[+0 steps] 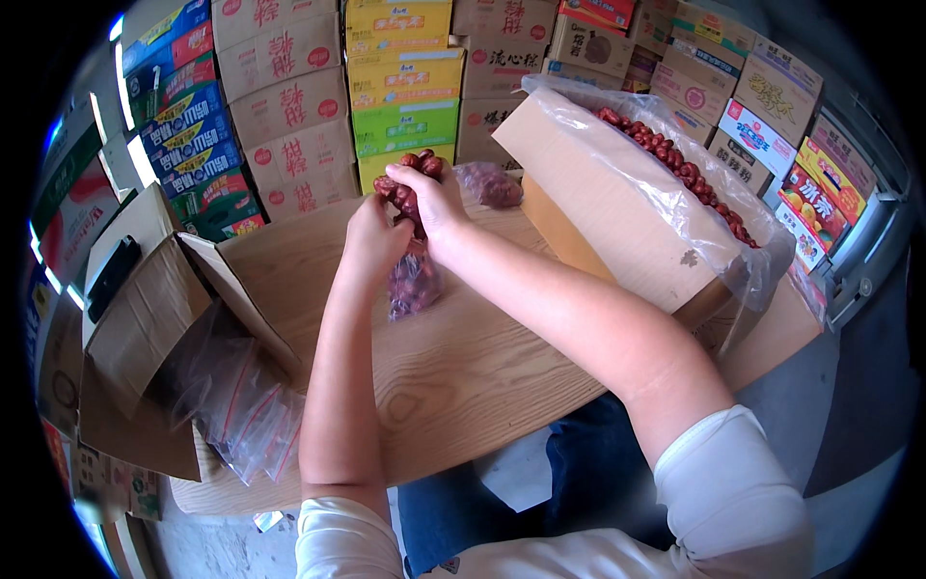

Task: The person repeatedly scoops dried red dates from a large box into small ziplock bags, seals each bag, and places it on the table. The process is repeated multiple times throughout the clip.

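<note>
In front of me, over the far part of the table, both hands are close together around a clear plastic bag partly filled with red dates [416, 280]. My left hand [374, 237] is closed on the upper part of this bag. Fingers curled, my right hand [433, 201] holds a heap of red dates [424, 164] at the bag's mouth; its fingertips are hidden behind the fruit. Another filled bag of dates [490, 184] lies just beyond, to the right. A large carton [598, 193] lined with clear plastic stands tilted at the right, full of loose red dates [666, 154].
At the left, an open cardboard box [145, 376] holds empty zip bags [246, 415] that spill over its edge. A black object [114, 275] rests on its flap. Stacked cartons [294, 116] wall off the far side of the wooden table [453, 357].
</note>
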`<state>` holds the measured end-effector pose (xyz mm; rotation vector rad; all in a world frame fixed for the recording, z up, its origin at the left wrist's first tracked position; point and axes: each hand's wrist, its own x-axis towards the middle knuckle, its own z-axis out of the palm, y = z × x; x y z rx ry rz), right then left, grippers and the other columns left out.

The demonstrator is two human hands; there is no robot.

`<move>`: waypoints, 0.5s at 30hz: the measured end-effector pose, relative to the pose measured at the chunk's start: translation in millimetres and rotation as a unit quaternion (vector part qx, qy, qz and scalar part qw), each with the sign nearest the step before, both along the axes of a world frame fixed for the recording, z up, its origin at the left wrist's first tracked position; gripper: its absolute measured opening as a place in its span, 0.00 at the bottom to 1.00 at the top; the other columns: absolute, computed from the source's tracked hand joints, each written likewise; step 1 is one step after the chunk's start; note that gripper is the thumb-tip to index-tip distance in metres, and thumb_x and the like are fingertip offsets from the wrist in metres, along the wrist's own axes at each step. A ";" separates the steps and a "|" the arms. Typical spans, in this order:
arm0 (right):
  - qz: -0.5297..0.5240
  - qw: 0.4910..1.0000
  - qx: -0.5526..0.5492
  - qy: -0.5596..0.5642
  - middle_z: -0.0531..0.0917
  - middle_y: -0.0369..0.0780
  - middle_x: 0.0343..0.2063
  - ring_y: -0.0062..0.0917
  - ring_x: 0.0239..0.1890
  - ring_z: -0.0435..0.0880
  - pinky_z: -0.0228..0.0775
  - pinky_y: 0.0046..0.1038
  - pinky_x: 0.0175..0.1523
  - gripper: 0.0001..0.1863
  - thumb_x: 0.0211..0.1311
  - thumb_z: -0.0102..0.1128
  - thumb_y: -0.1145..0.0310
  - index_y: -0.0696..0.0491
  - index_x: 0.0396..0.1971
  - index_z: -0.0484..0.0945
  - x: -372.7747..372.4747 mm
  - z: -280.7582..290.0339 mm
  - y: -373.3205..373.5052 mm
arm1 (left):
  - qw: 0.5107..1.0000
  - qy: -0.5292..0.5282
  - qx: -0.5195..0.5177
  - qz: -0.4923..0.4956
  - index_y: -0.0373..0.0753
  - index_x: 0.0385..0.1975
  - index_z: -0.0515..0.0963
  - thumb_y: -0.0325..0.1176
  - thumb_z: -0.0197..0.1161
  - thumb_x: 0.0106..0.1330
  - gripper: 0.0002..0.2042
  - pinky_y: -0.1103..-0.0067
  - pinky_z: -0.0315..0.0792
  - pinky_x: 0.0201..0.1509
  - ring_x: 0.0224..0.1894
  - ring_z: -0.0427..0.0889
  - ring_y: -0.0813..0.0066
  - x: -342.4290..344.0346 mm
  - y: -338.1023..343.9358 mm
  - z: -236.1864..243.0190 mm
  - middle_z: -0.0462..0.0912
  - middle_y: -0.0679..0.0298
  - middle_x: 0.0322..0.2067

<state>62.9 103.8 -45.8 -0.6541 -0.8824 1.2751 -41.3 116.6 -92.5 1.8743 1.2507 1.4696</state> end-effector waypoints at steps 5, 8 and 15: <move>0.009 0.999 -0.027 -0.024 0.78 0.37 0.29 0.22 0.29 0.79 0.71 0.27 0.32 0.15 0.52 0.64 0.69 0.50 0.36 0.69 13.3 -1.9 -0.7 | 0.997 -0.023 -0.069 -0.005 0.23 0.42 0.71 0.23 0.56 0.53 0.16 0.73 0.81 0.31 0.32 0.86 0.63 14.3 -30.3 32.5 0.82 0.48 0.34; 0.020 1.000 -0.002 -0.020 0.78 0.37 0.29 0.23 0.29 0.79 0.72 0.27 0.33 0.14 0.52 0.64 0.68 0.50 0.36 0.69 16.1 -3.9 -0.2 | 0.995 -0.053 -0.074 -0.028 0.23 0.41 0.71 0.22 0.56 0.54 0.14 0.74 0.82 0.30 0.31 0.86 0.65 15.0 -33.5 34.3 0.82 0.48 0.34; 0.064 0.996 -0.050 -0.027 0.78 0.38 0.28 0.24 0.28 0.78 0.72 0.30 0.34 0.10 0.54 0.63 0.66 0.51 0.31 0.72 20.0 4.6 -3.1 | 0.997 -0.022 -0.080 0.002 0.23 0.39 0.72 0.22 0.55 0.54 0.13 0.74 0.82 0.30 0.32 0.86 0.66 14.0 -40.4 41.4 0.82 0.49 0.34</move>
